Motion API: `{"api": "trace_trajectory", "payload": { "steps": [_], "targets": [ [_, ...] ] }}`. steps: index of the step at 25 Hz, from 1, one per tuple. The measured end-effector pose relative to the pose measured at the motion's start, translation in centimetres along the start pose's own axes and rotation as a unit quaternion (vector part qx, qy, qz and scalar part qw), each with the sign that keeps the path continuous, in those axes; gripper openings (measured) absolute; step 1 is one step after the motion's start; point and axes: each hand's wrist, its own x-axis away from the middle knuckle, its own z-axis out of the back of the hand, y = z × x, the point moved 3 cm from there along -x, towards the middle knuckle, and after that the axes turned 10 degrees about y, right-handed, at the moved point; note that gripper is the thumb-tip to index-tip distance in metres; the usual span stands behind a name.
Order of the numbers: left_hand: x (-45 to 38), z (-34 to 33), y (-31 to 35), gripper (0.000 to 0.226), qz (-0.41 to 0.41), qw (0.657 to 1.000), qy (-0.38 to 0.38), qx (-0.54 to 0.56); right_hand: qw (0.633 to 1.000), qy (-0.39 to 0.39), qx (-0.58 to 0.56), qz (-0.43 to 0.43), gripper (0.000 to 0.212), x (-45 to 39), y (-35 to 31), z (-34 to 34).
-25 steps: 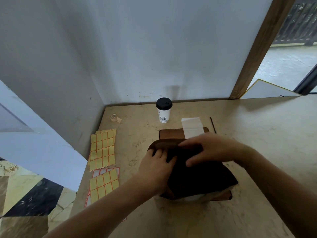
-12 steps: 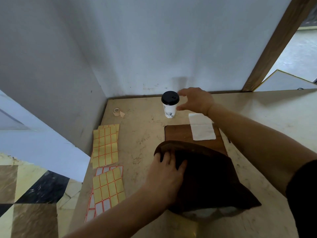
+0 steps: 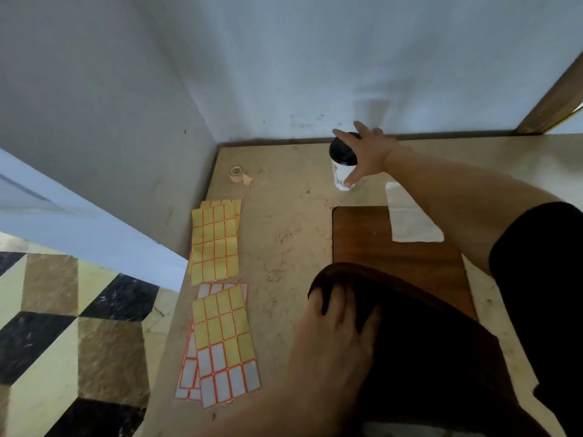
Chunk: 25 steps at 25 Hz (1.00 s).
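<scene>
Head view. Reaches with the right hand (image 3: 370, 152) beyond the far edge of the wooden board (image 3: 378, 241) and now touches the paper cup (image 3: 340, 172), no longer just beside it as half a second ago. Spreads the fingers (image 3: 342, 135) wide across the black lid, with the thumb down the cup's right side. Presses the left hand (image 3: 334, 339) flat, as before, on the brown cloth (image 3: 426, 326) over the board's near end.

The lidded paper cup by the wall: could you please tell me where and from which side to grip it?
Grip the white body of the cup just below the black lid, coming from its right, where the right hand spreads: it stands upright.
</scene>
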Motion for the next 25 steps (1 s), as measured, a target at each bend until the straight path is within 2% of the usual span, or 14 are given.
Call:
{"api": "trace_trajectory", "payload": {
  "steps": [4, 9, 13, 20, 25],
  "targets": [
    [-0.2, 0.6, 0.1, 0.071, -0.001, 1.0, -0.014, 0.02, 0.999, -0.037, -0.007, -0.005, 0.117, -2.1, -0.1, -1.2],
    [-0.3, 0.7, 0.1, 0.075, -0.009, 0.999, -0.019, 0.029, 0.997, 0.058, -0.056, -0.021, 0.083, -2.2, -0.3, -1.6],
    [-0.2, 0.2, -0.1, 0.079, -0.01, 1.0, -0.011, 0.019, 0.99, 0.106, -0.091, -0.02, 0.076, 0.3, -0.3, -0.9],
    [-0.5, -0.8, -0.5, 0.122, -0.023, 0.998, 0.007, -0.052, 0.965, 0.201, -0.168, -0.022, 0.073, 10.6, -1.2, 5.7],
    [-0.8, -0.5, -0.7, 0.122, -0.027, 0.996, 0.017, -0.082, 0.955, 0.24, -0.177, -0.001, 0.075, 21.4, -2.9, 12.3]
  ]
}}
